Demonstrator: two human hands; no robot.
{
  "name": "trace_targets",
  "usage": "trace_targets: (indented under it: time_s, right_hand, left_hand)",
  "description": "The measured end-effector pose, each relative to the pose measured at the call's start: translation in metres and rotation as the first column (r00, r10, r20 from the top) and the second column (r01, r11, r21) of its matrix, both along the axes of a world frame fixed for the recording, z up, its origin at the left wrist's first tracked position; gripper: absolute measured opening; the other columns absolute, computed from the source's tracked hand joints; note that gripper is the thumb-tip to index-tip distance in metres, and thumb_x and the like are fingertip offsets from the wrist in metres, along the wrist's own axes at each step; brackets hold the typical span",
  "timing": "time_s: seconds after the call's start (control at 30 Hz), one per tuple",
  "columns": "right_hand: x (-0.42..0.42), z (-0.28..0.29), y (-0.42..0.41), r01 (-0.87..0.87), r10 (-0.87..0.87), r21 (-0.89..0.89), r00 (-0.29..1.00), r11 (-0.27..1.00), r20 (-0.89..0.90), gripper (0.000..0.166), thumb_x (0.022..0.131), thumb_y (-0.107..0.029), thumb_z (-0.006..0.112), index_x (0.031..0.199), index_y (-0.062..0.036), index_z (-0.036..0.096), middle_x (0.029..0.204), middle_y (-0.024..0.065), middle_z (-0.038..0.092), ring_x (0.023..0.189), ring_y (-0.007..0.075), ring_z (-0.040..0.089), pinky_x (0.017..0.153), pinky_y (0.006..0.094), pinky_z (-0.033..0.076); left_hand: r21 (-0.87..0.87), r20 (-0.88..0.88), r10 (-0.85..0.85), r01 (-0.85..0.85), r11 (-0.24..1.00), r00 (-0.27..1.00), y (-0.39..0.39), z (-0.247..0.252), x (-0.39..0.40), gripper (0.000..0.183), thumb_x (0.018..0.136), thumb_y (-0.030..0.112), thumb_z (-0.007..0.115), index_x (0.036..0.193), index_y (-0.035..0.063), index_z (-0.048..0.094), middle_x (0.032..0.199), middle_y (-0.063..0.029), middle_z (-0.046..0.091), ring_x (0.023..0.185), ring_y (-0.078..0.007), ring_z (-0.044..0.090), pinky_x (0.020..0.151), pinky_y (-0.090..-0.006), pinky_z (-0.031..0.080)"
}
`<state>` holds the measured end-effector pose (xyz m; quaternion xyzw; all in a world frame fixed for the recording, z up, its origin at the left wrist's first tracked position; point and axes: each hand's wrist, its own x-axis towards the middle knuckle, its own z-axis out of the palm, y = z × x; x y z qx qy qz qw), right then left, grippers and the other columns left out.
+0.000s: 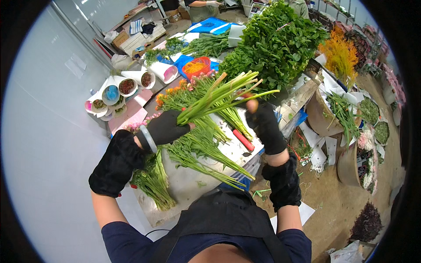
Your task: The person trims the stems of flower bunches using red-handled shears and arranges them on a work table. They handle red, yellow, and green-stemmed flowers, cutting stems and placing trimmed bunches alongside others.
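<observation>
My left hand [169,127], in a black glove with bare fingertips and a pale bangle at the wrist, grips a bunch of thick green stems [218,95]. Their cut ends point up and to the right. My right hand [264,125], gloved the same way, is raised by those ends; its fingers are blurred, and whether they pinch a stem is unclear. Beneath the bunch, more green-stemmed flowers [210,154] are spread over the worktable [184,189]. A red handle [243,140] lies by the stem ends. Another bundle of stems [156,187] rests below my left wrist.
Paper-wrapped bouquets [126,86] are stacked at the left. A red-orange basket [196,67] stands beyond the flowers, beside a tall heap of leafy greenery [273,46]. Tubs [325,111] with plant scraps and flowers stand at the right. A co-worker's gloved hand [213,3] shows at the top.
</observation>
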<state>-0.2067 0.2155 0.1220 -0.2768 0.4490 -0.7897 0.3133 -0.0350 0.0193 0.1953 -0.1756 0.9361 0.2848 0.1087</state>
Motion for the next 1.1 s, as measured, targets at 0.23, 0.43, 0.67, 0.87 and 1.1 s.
trace_targets:
  time_s: [0.23,0.43,0.67,0.87,1.1]
  right_hand:
    - [0.074,-0.010,-0.031,0.165,0.083,0.193,0.512,0.967,-0.855,0.008,0.077,-0.013,0.053,0.081,-0.0065,0.055,0.071,0.0128,0.057,0.064,0.0306,0.057,0.057,0.0373,0.044]
    - [0.038,0.019,-0.045,-0.121,0.237,0.210,0.301,0.970,-0.924,0.035,0.078,-0.038,0.061,0.073,-0.0038,0.057,0.060,0.0128,0.053,0.056,0.0281,0.055,0.054,0.0387,0.042]
    - [0.028,-0.054,-0.023,-0.660,0.638,0.188,0.752,0.728,0.169,0.036,0.090,-0.035,0.051,0.069,-0.0068,0.055,0.063,-0.0010,0.051,0.056,0.0087,0.046,0.050,0.0245,0.036]
    - [0.043,-0.041,0.007,0.039,0.070,0.092,0.392,0.995,-0.917,0.030,0.079,-0.027,0.065,0.063,-0.0042,0.052,0.053,0.0075,0.044,0.049,0.0170,0.046,0.049,0.0298,0.035]
    - [0.005,-0.048,-0.021,-0.662,0.648,0.138,0.749,0.736,0.136,0.021,0.083,-0.022,0.060,0.085,-0.0018,0.055,0.067,0.0001,0.050,0.058,0.0076,0.046,0.052,0.0215,0.035]
  left_hand:
    - [-0.219,-0.130,-0.103,0.073,0.973,0.986,-0.007,-0.028,-0.012,0.032,0.080,0.033,0.054,0.087,0.0017,0.060,0.080,-0.0222,0.058,0.078,-0.0370,0.057,0.070,-0.0432,0.045]
    - [-0.412,0.177,-0.278,0.328,0.850,0.944,0.021,-0.050,0.016,0.016,0.074,0.020,0.055,0.080,0.0056,0.058,0.064,-0.0161,0.057,0.065,-0.0360,0.059,0.058,-0.0461,0.046]
    - [-0.424,-0.190,-0.253,0.153,0.892,0.948,0.025,-0.024,0.046,0.020,0.075,0.023,0.058,0.088,0.0090,0.053,0.071,-0.0137,0.059,0.065,-0.0337,0.060,0.056,-0.0447,0.047]
    - [-0.506,0.222,-0.141,0.237,0.829,0.965,-0.014,-0.062,0.051,0.018,0.073,0.024,0.057,0.080,0.0071,0.060,0.073,-0.0154,0.062,0.070,-0.0339,0.061,0.061,-0.0448,0.049]
    - [0.048,0.028,-0.400,0.399,0.916,0.916,0.014,-0.052,0.079,0.022,0.078,0.028,0.056,0.084,0.0073,0.057,0.075,-0.0156,0.060,0.071,-0.0350,0.059,0.063,-0.0428,0.047]
